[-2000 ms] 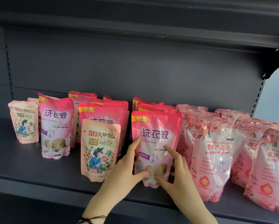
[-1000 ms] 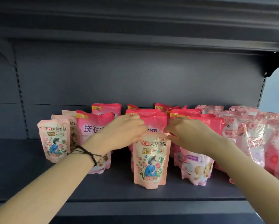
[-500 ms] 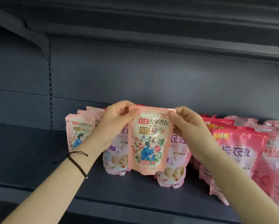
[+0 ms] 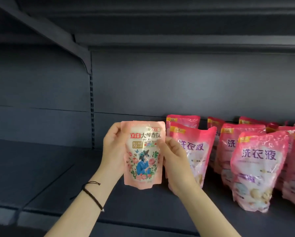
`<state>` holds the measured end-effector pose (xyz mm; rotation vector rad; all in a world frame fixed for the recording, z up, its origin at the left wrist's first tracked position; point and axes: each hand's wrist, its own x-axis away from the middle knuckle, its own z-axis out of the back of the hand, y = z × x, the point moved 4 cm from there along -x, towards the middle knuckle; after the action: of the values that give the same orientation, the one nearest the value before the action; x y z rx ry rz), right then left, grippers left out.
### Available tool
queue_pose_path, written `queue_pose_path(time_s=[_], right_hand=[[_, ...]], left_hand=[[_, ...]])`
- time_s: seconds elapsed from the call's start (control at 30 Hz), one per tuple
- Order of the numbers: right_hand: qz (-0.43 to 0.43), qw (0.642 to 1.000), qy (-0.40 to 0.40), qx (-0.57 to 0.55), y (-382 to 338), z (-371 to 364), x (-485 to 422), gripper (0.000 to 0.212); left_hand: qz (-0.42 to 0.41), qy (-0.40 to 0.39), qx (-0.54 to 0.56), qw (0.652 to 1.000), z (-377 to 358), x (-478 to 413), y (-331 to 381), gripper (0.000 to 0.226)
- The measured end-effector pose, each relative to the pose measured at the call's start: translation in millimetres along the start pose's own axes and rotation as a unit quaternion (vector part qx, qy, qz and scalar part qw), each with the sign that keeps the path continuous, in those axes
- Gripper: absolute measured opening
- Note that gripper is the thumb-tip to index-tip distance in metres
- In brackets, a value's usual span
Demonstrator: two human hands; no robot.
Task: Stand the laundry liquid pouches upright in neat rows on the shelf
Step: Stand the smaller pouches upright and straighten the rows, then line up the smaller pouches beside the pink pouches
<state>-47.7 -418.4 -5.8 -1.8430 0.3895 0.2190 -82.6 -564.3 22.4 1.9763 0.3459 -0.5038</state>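
Being held upright over the shelf (image 4: 40,177), a pale pink pouch (image 4: 143,156) is gripped at its side edges by the left hand (image 4: 113,149) and right hand (image 4: 175,166), fingers (image 4: 169,145) curled round it. Darker pink pouches (image 4: 256,168) are stood in rows just to its right.

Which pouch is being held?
The pale pink pouch with the flower picture, gripped at its sides by the left hand and right hand; the brighter pink pouches stand on the shelf to its right.

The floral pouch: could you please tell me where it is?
The floral pouch is mid-frame in the head view, held upright between the left hand and right hand, left of a darker pink pouch.
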Motion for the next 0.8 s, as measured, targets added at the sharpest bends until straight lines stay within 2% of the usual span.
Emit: queue_pose_path(time_s=[0.13,0.4,0.63,0.8], right_hand=[[-0.008,0.997,0.074,0.019,32.7,-18.8,-1.4,0.019],[0.012,0.982,0.185,0.039,66.2,-24.7,-0.1,0.019],[0.057,0.976,0.195,0.074,74.1,-28.9,-0.6,0.017],[0.065,0.957,0.177,0.219,78.4,-17.2,8.3,0.015]], left_hand=[[-0.019,-0.009,-0.075,0.997,27.0,-10.6,-11.2,0.031],[-0.001,0.000,-0.055,0.998,45.3,-14.9,-48.0,0.024],[0.013,0.002,-0.079,0.997,53.5,-13.4,-56.2,0.025],[0.005,0.003,-0.199,0.980,79.5,12.9,-69.5,0.013]])
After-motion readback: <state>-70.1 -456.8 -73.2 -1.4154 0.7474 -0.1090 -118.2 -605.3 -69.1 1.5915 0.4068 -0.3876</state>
